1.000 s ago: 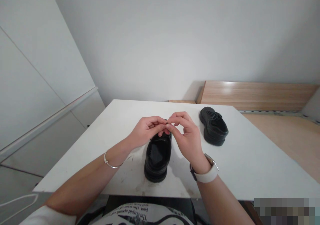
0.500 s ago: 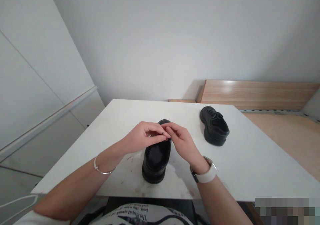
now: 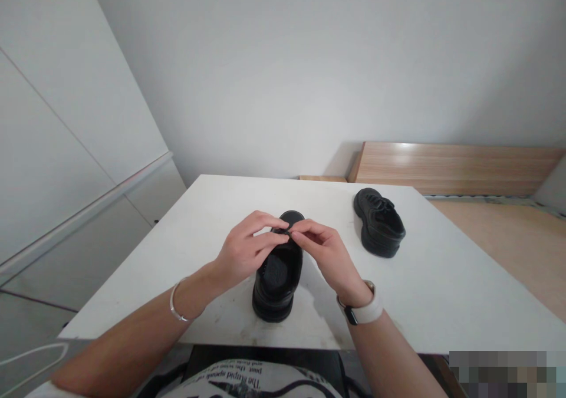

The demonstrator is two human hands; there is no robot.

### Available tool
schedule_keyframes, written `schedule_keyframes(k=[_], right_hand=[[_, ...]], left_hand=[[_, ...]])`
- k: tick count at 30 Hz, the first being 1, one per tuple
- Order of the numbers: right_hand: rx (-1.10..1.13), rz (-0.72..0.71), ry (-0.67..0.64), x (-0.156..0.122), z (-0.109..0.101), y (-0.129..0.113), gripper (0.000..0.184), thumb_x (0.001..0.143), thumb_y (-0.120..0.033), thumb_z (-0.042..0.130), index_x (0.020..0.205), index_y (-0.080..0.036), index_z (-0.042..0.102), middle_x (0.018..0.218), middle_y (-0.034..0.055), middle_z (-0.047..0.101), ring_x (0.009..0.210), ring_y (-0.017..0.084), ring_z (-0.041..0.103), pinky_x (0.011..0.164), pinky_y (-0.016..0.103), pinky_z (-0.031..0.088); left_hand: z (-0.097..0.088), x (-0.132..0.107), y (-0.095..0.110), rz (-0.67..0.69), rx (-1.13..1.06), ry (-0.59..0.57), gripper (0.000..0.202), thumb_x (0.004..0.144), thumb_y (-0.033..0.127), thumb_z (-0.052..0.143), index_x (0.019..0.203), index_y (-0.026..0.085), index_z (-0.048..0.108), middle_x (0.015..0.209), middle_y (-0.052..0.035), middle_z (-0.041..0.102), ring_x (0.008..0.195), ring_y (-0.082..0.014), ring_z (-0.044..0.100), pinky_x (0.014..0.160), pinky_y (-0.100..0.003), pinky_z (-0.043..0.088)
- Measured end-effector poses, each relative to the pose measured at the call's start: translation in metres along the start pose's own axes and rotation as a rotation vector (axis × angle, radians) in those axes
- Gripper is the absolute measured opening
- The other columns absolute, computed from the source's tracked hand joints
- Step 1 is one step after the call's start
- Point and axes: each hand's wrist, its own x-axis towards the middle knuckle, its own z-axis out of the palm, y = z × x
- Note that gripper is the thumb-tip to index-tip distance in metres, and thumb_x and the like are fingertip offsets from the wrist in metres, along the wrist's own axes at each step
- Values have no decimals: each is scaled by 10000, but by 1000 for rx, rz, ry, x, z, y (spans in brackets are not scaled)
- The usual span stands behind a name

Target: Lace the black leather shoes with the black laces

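Note:
A black lace-up shoe (image 3: 274, 303) stands on the white table, heel toward me and toe pointing away. Over its lacing my two hands meet, fingertips nearly touching. My left hand (image 3: 247, 244) pinches a dark shoelace (image 3: 288, 232) between thumb and forefinger. From the other side, my right hand (image 3: 325, 247) grips the lace with its thumb and forefinger pressed together. The fingers partly cover the shoe's lacing, so the exact shape of the lace there is hard to make out.
A second black shoe (image 3: 380, 224), laced, rests toward the back right of the white table (image 3: 177, 233). Behind stand a grey-white wall and a wooden headboard (image 3: 442, 168) beside a bed (image 3: 499, 227). White cabinet panels (image 3: 66, 150) rise at the left.
My left fingers have spread apart slightly and moved a little left, so the lace between the hands shows more. My right hand has drawn slightly to the right.

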Motion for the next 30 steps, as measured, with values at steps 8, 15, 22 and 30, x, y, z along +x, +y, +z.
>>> schedule_keyframes(k=[8, 15, 22, 30], right_hand=[[236, 92, 393, -17, -20, 31, 247, 787, -412, 764, 858, -187, 692, 902, 47, 705, 747, 139, 602, 724, 303, 517], [435, 93, 250, -19, -9, 17, 217, 872, -379, 694, 810, -190, 609, 796, 5, 638, 622, 96, 547, 599, 238, 471], [117, -41, 118, -18, 23, -7, 198, 865, -359, 698, 948, -189, 638, 762, -2, 638, 603, 94, 548, 573, 227, 464], [43, -59, 214, -19, 22, -6, 110, 845, -284, 700, 888, -189, 665, 688, -13, 646, 568, 85, 559, 550, 212, 467]], left_hand=[[-2, -52, -17, -813, -368, 88, 121, 794, 260, 787, 774, 156, 729, 778, -56, 741, 742, -174, 692, 701, -276, 553], [-7, -33, -12, -911, -423, 101, 162, 768, 304, 802, 784, 155, 739, 769, -41, 732, 728, -162, 653, 701, -271, 515], [12, 10, 3, -599, -537, 137, 110, 754, 280, 853, 751, 198, 780, 802, -33, 616, 823, -166, 586, 781, -299, 465], [16, 1, -1, -747, -692, -106, 225, 820, 235, 777, 1043, 208, 775, 920, -47, 708, 860, -176, 638, 833, -308, 493]])
